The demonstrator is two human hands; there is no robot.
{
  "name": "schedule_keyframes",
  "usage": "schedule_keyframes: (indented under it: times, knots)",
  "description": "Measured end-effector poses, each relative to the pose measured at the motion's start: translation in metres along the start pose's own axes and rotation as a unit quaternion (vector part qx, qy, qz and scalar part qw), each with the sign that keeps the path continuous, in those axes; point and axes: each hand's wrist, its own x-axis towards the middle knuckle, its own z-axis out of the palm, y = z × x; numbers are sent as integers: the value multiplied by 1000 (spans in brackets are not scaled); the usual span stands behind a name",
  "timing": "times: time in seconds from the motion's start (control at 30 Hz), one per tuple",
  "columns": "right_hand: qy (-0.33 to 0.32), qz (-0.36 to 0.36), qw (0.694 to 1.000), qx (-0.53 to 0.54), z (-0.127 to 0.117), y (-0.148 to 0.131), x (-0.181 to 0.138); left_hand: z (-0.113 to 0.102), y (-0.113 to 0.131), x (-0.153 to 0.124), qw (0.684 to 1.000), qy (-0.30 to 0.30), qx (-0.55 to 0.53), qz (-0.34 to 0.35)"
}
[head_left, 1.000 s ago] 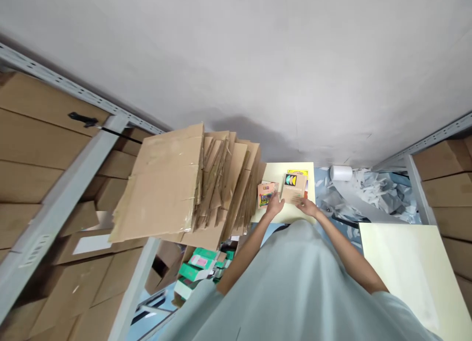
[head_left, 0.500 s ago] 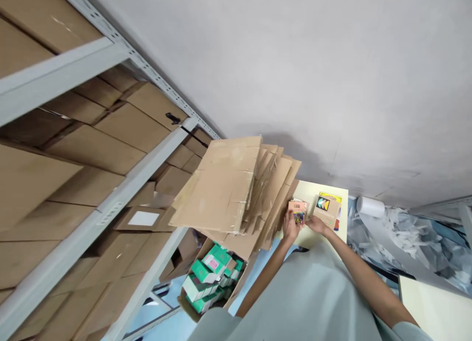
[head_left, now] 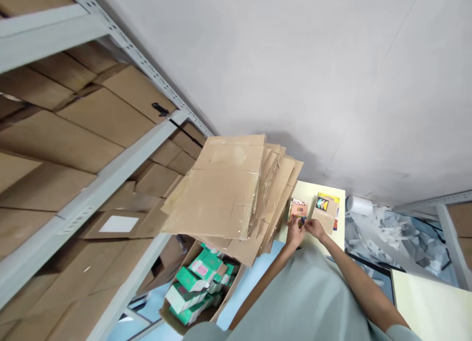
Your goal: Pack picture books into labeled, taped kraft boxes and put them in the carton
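Observation:
Both hands work close together over a small pale yellow table (head_left: 341, 218). My left hand (head_left: 294, 232) is closed on a small dark, multicoloured packet (head_left: 301, 221). Close beside it, the fingers of my right hand (head_left: 315, 228) are pinched together near the packet's edge; what they grip is too small to make out. Just beyond my left hand lies a salmon-pink card or flat box (head_left: 299, 207) with a little coloured picture. A brown booklet or box (head_left: 323, 214) with a dark picture panel rests on a yellow pack (head_left: 334, 199), right of the hands.
A tall stack of flattened cardboard (head_left: 224, 193) leans left of the table. Below it stands an open carton (head_left: 230, 294) of green-and-white boxes (head_left: 195, 282). Metal shelving (head_left: 121, 164) full of brown cartons fills the left. A white roll (head_left: 360, 205) and crumpled paper (head_left: 416, 237) lie right.
The pink card's face is now more exposed, with my left hand lower on it around the dark packet. My right hand has drawn nearer to the left. The view has shifted slightly.

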Motion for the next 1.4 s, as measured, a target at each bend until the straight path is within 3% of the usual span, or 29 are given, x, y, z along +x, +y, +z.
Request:
schedule_keyframes:
  times: [0.23,0.33,0.43,0.63,0.77,0.9,1.2,1.4]
  knots:
    - [64,-5,990,123,-8,17,-37,-17,-3,5,999,-11,0,-43]
    - [112,-8,972,208,-25,38,-67,-6,7,6,995,-74,-40,-45]
    - [178,6,946,271,-43,62,-104,19,29,5,985,-153,-75,-27]
    - [314,29,873,372,-71,115,-185,87,87,-11,946,-309,-70,73]
    - [392,15,834,388,-80,156,-241,138,120,-41,911,-389,-56,126]
    - [462,16,793,397,-84,206,-301,200,147,-91,874,-454,-19,171]
    - [580,53,663,470,-84,330,-433,349,193,-231,775,-590,39,222]
    - [610,67,609,503,-93,387,-491,413,217,-300,737,-635,51,226]
